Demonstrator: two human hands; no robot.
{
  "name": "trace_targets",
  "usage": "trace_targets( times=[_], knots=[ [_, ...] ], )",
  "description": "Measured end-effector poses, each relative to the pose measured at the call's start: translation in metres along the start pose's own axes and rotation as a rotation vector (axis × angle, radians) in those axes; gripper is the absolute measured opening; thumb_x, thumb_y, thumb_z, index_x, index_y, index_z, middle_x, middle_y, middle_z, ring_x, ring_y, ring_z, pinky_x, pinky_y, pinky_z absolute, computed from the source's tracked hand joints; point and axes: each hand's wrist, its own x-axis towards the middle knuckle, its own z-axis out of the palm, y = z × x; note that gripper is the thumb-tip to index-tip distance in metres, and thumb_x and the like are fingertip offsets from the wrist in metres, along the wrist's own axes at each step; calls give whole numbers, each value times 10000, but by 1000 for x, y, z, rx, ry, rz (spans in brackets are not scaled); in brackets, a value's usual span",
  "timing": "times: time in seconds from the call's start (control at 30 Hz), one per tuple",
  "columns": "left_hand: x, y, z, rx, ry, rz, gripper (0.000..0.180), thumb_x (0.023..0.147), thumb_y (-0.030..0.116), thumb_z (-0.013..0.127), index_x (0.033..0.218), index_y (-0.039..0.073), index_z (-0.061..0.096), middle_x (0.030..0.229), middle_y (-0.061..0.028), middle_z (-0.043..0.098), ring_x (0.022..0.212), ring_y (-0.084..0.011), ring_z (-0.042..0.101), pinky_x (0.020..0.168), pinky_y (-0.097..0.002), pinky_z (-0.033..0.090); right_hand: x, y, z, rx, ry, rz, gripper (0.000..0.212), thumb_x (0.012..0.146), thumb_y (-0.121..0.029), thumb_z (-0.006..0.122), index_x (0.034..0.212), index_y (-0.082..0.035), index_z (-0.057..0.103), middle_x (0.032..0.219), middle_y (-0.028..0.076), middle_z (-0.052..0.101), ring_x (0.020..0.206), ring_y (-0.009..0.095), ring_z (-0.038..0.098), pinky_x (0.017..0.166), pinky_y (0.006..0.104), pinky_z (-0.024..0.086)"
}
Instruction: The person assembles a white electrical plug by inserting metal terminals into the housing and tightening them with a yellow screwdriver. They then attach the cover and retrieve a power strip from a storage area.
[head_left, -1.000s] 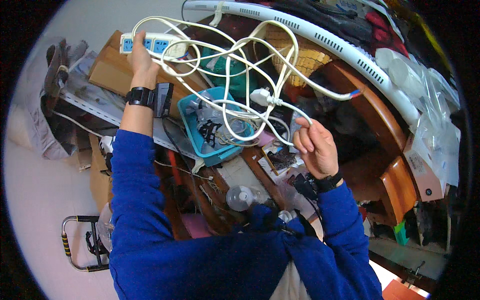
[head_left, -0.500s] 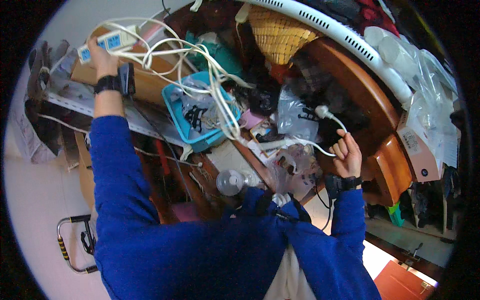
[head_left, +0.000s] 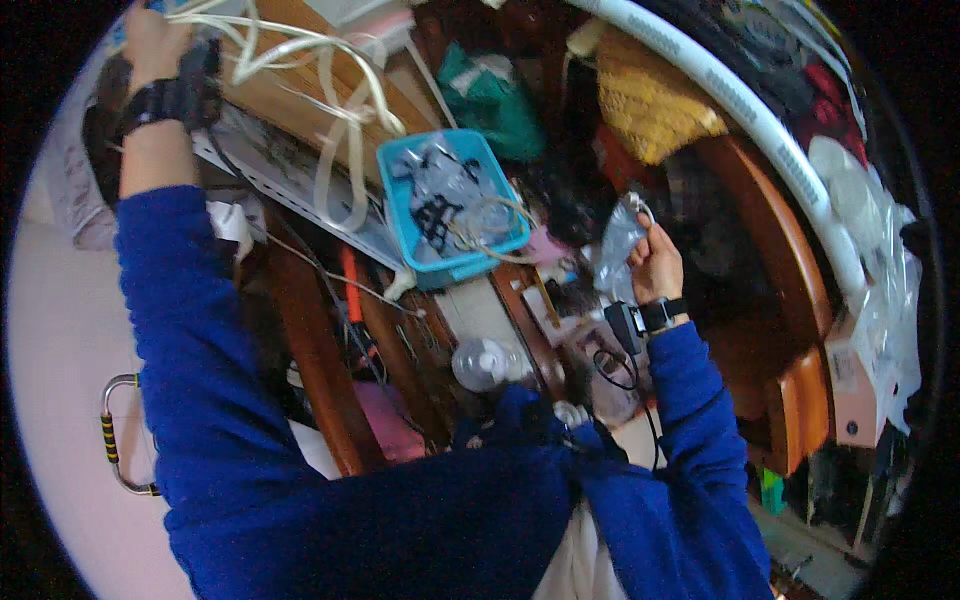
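At the upper left, my left hand [head_left: 157, 48] is closed on a white power strip [head_left: 118, 36] with blue parts, mostly cut off by the picture's rim. White cord [head_left: 372, 78] hangs in loops to the right of that hand, beside a light blue basket [head_left: 455, 272]. My right hand [head_left: 658, 265], right of the basket, has its fingers pinched on the cord end, where a pale plug [head_left: 636, 203] shows blurred at the fingertips. The cord between the two hands cannot be followed all the way. Crumpled plastic bags [head_left: 440, 175] and a pale cable lie in the basket.
A curved brown wooden piece [head_left: 775, 240] and a white slotted tube [head_left: 740, 95] arc along the right. A pink box [head_left: 852, 385] stands there with clear plastic over it. A green bag [head_left: 490, 100] and a yellow woven thing [head_left: 655, 95] lie at the back. A clear plastic bottle [head_left: 485, 363] lies near me.
My left hand has moved up and left with the power strip, drawing the cord loops off the basket. My right hand has moved slightly up and left. The view has shifted.
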Motion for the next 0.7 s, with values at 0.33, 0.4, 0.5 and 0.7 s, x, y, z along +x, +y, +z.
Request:
trace_targets(
  times=[0.33, 0.4, 0.5, 0.7],
  knots=[
    [-43, -1, 31, -124, 38, 16, 246, 951, 361, 596, 998, 124, 637, 916, -57, 674, 821, -240, 656, 760, -420, 572, 54, -26, 229, -300, -298, -115, 697, 948, -271, 589, 1502, -27, 242, 1309, 65, 541, 1152, 202, 505, 896, 346, 349],
    [-67, 4, 52, -117, -124, -46, 226, 950, 361, 604, 998, 144, 647, 938, -58, 687, 831, -237, 659, 780, -426, 570, 42, -13, 208, -413, -301, -68, 745, 922, -351, 628, 1496, -40, 268, 1311, 43, 541, 1172, 186, 481, 897, 324, 346],
    [-95, 10, 93, -156, -238, -92, 256, 930, 380, 619, 1014, 140, 647, 946, -64, 687, 843, -240, 660, 796, -421, 565, 8, 3, 137, -302, -504, 155, 528, 918, -346, 640, 1356, -87, 497, 1257, 20, 586, 1131, 157, 513, 871, 304, 378],
    [-229, -3, 167, -22, -432, -218, 304, 887, 387, 653, 1031, 119, 636, 959, -82, 679, 861, -250, 657, 795, -425, 564, -89, -8, -37, -500, -661, 201, 337, 940, -260, 614, 1193, -38, 624, 980, 15, 672, 851, 100, 604, 727, 272, 505]
  ],
)
